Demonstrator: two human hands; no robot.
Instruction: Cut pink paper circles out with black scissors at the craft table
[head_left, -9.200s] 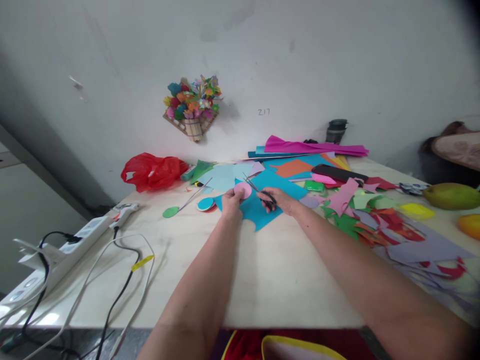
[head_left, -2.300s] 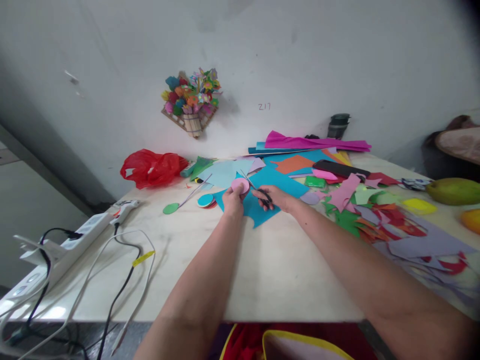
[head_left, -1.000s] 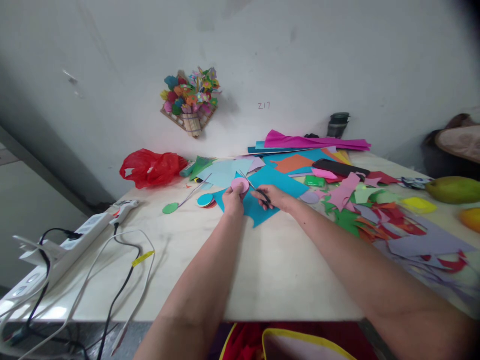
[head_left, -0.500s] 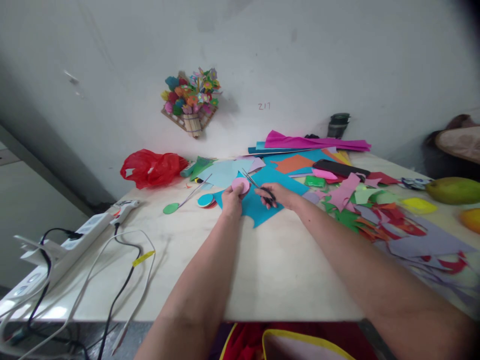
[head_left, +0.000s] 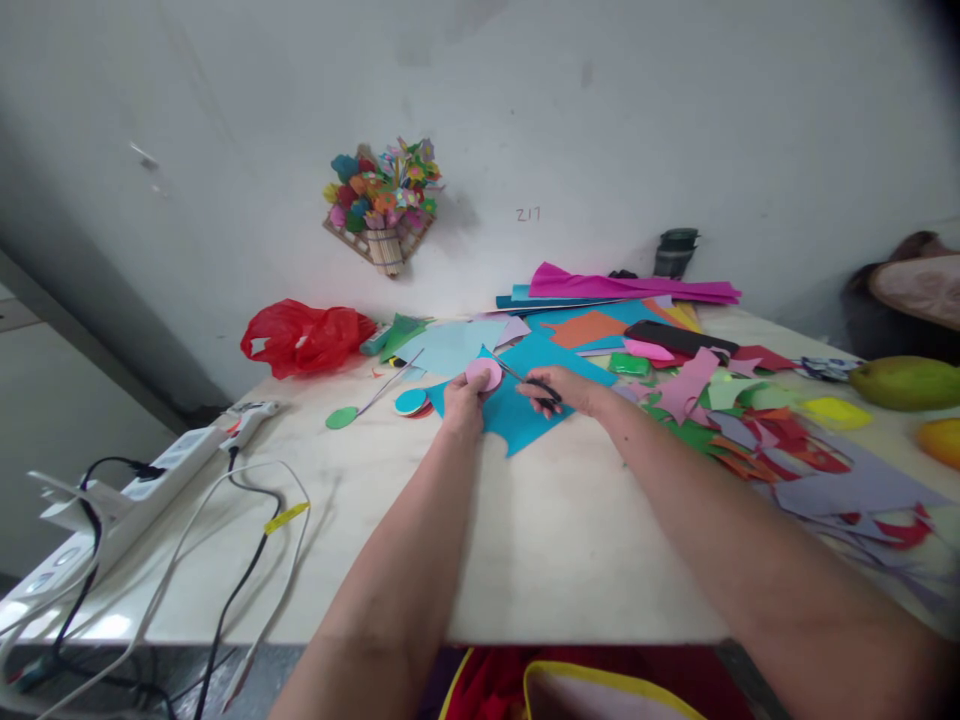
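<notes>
Over the middle of the table, my left hand (head_left: 465, 400) pinches a round pink paper disc (head_left: 484, 374) lying against a blue sheet (head_left: 525, 415). My right hand (head_left: 559, 388) is closed on the black handles of a pair of scissors (head_left: 510, 370), whose blades point up and left, close to the disc's upper right edge. The blades look nearly together. Left of my left hand lie several stacked round discs with a blue one (head_left: 411, 402) on top. A green disc (head_left: 343, 418) lies farther left, beside a thin pale strip.
A red plastic bag (head_left: 307, 338) sits at the back left. Cables and a white power strip (head_left: 161, 475) lie at the left edge. Paper scraps (head_left: 825, 485), a dark phone (head_left: 679, 338) and a green mango (head_left: 907, 383) are on the right.
The scissors' blades have come together from a wider opening. My right hand has shifted slightly to the right, while my left hand still holds the pink disc.
</notes>
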